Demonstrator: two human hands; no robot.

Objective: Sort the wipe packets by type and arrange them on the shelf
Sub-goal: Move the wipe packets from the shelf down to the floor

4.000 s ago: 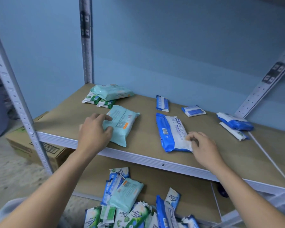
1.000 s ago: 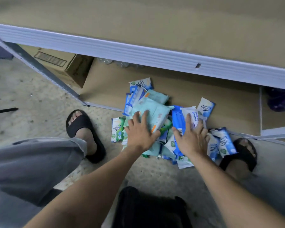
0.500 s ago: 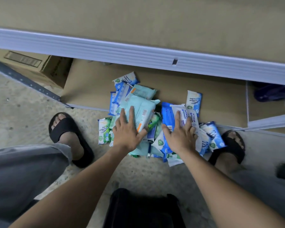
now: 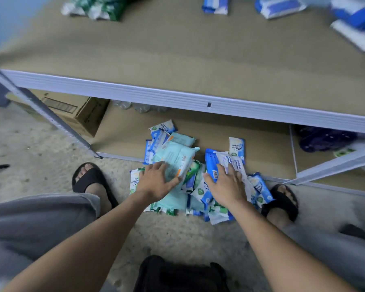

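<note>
A pile of wipe packets (image 4: 196,192) lies at the front edge of the low bottom board (image 4: 122,133), spilling onto the floor. My left hand (image 4: 156,183) grips a large teal packet (image 4: 178,155) on top of the pile, thumb on its right edge. My right hand (image 4: 228,185) holds a large blue-and-white packet (image 4: 221,160) just to the right. On the shelf (image 4: 177,60) above lie green-and-white packets (image 4: 97,7) at the back left, and blue-and-white packets at the back middle (image 4: 215,4) and back right (image 4: 358,22).
A grey shelf post (image 4: 51,121) slants down at the left, with a cardboard box (image 4: 72,110) behind it. My feet in black sandals (image 4: 91,180) flank the pile. A black object (image 4: 177,275) sits at the bottom edge. A dark purple bundle (image 4: 325,138) lies under the shelf at the right.
Four seconds ago both hands laid packets on the shelf; since then they have come down onto the pile. In the last half second their fingers closed on the two packets and the view tilted up.
</note>
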